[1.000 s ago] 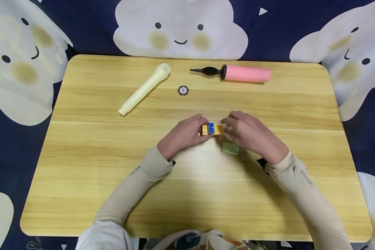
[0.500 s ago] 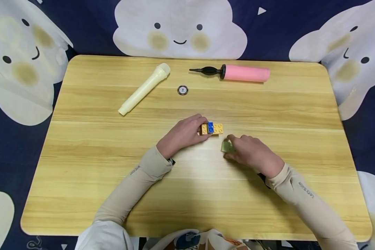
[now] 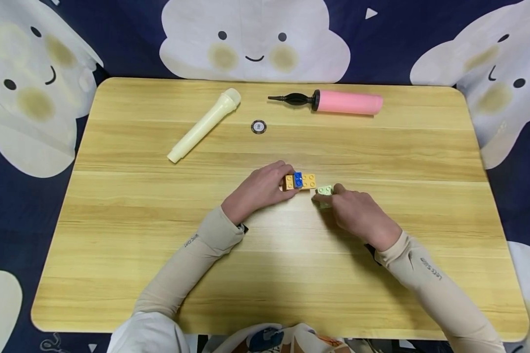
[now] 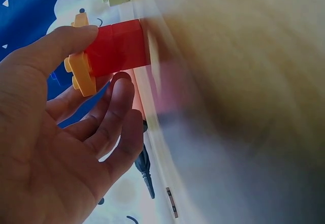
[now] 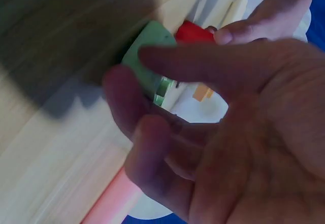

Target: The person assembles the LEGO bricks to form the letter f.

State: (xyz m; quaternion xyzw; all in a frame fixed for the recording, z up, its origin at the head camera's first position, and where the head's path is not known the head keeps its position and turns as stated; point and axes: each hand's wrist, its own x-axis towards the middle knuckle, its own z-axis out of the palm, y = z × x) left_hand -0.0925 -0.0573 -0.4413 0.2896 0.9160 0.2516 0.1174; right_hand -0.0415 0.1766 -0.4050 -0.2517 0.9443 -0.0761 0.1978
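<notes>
My left hand (image 3: 262,186) grips a small stack of toy bricks at the middle of the table. In it a yellow-orange brick (image 3: 309,181) lies over red bricks (image 4: 119,43), and a small blue brick (image 3: 298,180) sits on top. The thumb lies along one side; the other fingers are behind. Just right of the stack, my right hand (image 3: 359,213) pinches a light green toy brick (image 3: 324,189) between thumb and fingers. Its studs face up in the head view, and the hand hides part of it. In the right wrist view the green brick (image 5: 152,36) overlaps the red ones.
At the back left lies a cream microphone-shaped stick (image 3: 205,125). A dark round poker chip (image 3: 258,127) is right of it. A pink hand pump (image 3: 349,102) with a black nozzle lies at the back right. The wooden table (image 3: 159,220) has rounded corners.
My right hand left the stack's right side, came down to the green brick and took hold of it. The brick has turned studs-up and shifted toward the stack. My left hand stayed put.
</notes>
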